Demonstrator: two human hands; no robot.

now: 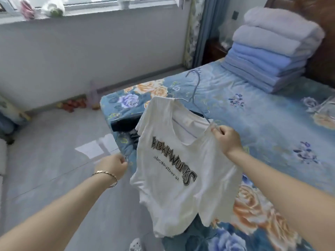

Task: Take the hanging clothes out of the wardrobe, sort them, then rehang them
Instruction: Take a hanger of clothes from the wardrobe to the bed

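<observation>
A white T-shirt with dark printed lettering hangs on a thin blue wire hanger, held up over the bed's near corner. My right hand pinches the shirt's shoulder together with the hanger's end. My left hand, with a bracelet at the wrist, has its fingers curled, just left of the shirt's sleeve; I see nothing held in it. A dark garment lies on the bed behind the shirt, and blue denim shows below the shirt's hem.
The bed has a blue floral cover. A stack of folded blankets sits at its head. Grey floor lies to the left, with a window wall and curtain beyond. A white perforated shoe shows at the bottom.
</observation>
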